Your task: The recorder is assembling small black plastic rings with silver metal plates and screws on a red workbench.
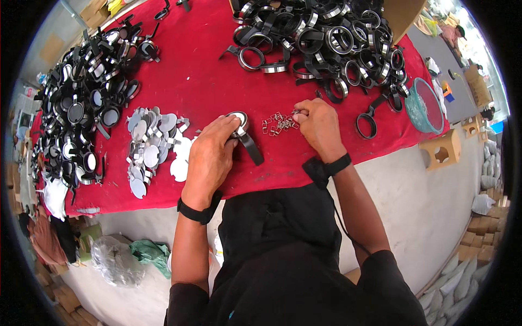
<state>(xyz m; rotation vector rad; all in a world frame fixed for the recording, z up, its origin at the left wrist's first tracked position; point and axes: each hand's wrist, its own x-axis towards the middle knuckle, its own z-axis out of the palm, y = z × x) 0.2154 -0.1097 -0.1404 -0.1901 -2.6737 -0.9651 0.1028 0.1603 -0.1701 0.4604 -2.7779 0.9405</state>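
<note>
My left hand (211,149) is closed around a black ring-shaped part with a metal rim and a flat black handle (250,148), which points toward the table's near edge. A pale round face (238,116) shows inside its ring. Over on the right, my right hand (319,127) has its fingertips pinched at the edge of a small pile of wire-like metal clips (279,124). A shiny bit, seemingly one clip, shows at those fingertips. Beside my left hand lies a heap of flat grey metal discs with tabs (151,156).
A large heap of black handled parts with discs (76,112) covers the table's left side. Another heap of metal-rimmed black rings (340,41) lies at the far right, with a loose ring (366,126) nearby. A teal basket (416,111) stands at the right edge of the red cloth (190,70).
</note>
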